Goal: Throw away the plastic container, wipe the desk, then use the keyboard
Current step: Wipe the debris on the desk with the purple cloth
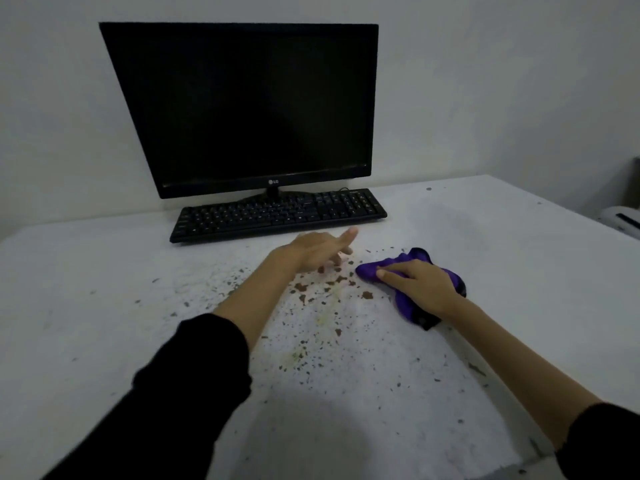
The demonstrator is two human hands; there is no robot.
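Note:
A crumpled purple cloth (pixel 375 270) lies on the white desk (pixel 104 271), and my right hand (pixel 419 285) presses down on it with fingers pointing left. My left hand (pixel 317 251) hovers, blurred, just in front of the black keyboard (pixel 277 213), fingers apart and holding nothing. Brown crumbs and stains (pixel 332 289) are scattered over the desk between and below my hands. No plastic container is in view.
A dark LG monitor (pixel 249 109) stands behind the keyboard against the wall. A white object (pixel 621 221) sits off the desk's right edge. The desk's right edge runs diagonally toward the lower right.

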